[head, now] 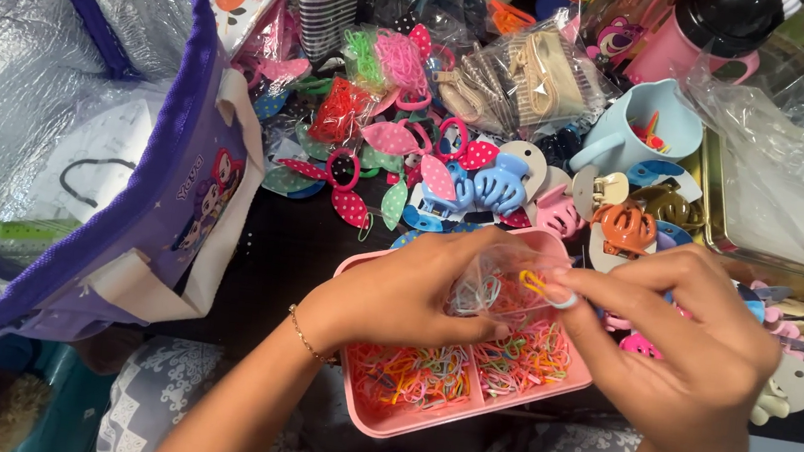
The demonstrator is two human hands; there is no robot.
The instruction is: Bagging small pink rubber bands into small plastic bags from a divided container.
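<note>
Partly hidden by the left hand (415, 296), a clear bag (494, 286) lies crosswise over the pink tray (383, 421); the right hand (686, 342) pinches a yellow band (534, 286).

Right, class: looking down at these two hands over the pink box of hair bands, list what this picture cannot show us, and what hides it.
1. Far compartments of the pink tray: head view, covered by the left hand and clear bag.
2. Contents of the blue cup: only bits show past its rim.
3. Inside the purple bag: cut off by the left edge.
4. Right hand: its palm faces away.
</note>
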